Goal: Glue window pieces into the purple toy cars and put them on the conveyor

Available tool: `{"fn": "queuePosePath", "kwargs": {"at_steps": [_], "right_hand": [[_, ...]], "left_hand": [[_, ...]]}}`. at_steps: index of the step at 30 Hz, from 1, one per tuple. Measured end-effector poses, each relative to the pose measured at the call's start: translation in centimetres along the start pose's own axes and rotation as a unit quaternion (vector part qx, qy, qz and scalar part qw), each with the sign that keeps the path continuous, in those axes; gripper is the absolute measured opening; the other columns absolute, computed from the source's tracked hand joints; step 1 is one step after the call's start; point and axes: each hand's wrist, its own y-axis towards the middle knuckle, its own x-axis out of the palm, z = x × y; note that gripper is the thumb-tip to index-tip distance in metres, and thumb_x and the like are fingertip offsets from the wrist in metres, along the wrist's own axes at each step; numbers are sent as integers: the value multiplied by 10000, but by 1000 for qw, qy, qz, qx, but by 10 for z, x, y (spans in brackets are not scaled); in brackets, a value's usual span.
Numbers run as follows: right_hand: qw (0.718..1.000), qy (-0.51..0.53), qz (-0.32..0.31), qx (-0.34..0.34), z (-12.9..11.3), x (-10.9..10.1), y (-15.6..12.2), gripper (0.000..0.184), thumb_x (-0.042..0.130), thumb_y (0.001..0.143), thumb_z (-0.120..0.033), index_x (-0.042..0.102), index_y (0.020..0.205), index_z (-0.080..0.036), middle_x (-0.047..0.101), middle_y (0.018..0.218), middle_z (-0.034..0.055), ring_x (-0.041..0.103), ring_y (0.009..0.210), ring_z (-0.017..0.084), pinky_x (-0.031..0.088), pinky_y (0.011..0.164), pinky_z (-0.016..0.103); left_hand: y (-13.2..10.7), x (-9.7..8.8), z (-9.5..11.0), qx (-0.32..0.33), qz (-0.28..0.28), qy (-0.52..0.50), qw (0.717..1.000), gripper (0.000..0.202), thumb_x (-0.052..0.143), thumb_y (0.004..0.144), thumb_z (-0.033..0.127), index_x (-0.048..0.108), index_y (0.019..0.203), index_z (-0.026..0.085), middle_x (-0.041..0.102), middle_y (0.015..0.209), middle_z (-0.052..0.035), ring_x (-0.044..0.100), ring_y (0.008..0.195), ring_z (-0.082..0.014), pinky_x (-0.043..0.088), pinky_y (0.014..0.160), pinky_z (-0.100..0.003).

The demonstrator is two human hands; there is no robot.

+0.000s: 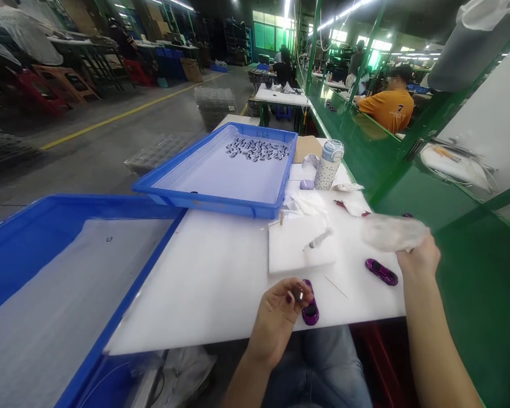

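Observation:
My left hand (276, 317) is over the front of the white table, its thumb and fingers closed on a small, shiny dark part (298, 292). Just beside those fingertips lies a purple toy car (310, 313), partly hidden by them. At the table's right side my right hand (423, 255) grips the end of a pale, translucent plastic bag (393, 232), blurred; its contents cannot be made out. Below the bag sits a second purple toy car (381, 272). Between the hands are a white foam pad (293, 249), with a small whitish tube (321, 238) on it, and a thin stick (336, 287).
A blue tray (212, 205) with many small shiny parts rests on the table's far left. Another blue bin (153, 258) stands lower at left. A dotted bottle (328, 165) is at the back. A green conveyor surface (463, 283) runs along the right; co-workers sit farther off.

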Motion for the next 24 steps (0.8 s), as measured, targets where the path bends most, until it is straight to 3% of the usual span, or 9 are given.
{"fn": "queuePosePath", "kwargs": {"at_steps": [2,4,8,9,13,15,19,20,24], "right_hand": [[993,-37,17,-111,-8,6,-3,268,576,877,-288,577,1105,-149,613,1082,88,615,1033,195,497,1000,367],[970,-114,-34,-214,-19,15,-7,396,712,771,-315,614,1121,-156,628,1129,83,589,1114,219,435,1067,358],[837,-279,-256,-394,-43,42,-15,317,671,809,-392,637,1006,-145,666,1147,138,630,1055,247,478,965,419],[830,-250,-272,-417,-49,49,-18,245,625,854,-388,618,916,-151,671,1132,148,641,1037,232,486,942,408],[911,34,-232,-338,-62,54,-58,210,518,933,-235,438,740,-220,544,648,-9,616,665,106,520,734,308],[908,29,-265,-324,-58,41,-95,214,480,966,-216,480,753,-202,395,547,-63,467,474,64,447,528,230],[725,-187,-483,-453,-28,10,-166,67,596,905,-133,658,919,-155,608,733,18,577,618,82,465,521,194],[701,-195,-508,-461,-20,6,-176,90,593,905,-131,668,955,-143,603,755,32,567,622,80,468,520,190],[676,-192,-503,-502,-7,-2,-186,129,587,883,-112,660,988,-95,550,776,52,496,597,77,436,487,205]], "left_hand": [[0,1,-5,-23,4,-49,999,227,825,775,377,783,904,194,713,850,-48,669,809,-109,552,792,-186],[0,-1,-6,-35,7,-55,998,230,841,758,357,785,900,184,717,843,-46,671,792,-102,551,785,-175],[-1,-5,-5,-34,-5,-37,999,225,848,752,342,786,895,181,734,853,-48,686,783,-103,555,769,-165],[-1,-5,-5,-31,-10,-35,999,221,850,749,338,787,897,186,738,855,-47,689,790,-104,557,780,-167],[-2,-6,-6,-29,-15,-40,999,236,869,719,353,791,877,196,745,831,-52,696,780,-117,567,787,-191],[-2,-5,-7,-34,-12,-42,998,247,875,708,365,792,863,192,745,815,-57,696,768,-123,571,768,-200],[-2,-5,-7,-32,-3,-41,999,251,889,684,372,794,855,214,743,793,-41,687,741,-113,565,728,-189],[-2,-5,-6,-32,1,-38,999,245,892,681,364,795,852,218,741,780,-35,682,729,-107,560,717,-178],[-3,-4,-5,-33,17,-22,999,215,901,671,322,799,822,208,740,762,-34,668,692,-99,556,697,-169]]}}
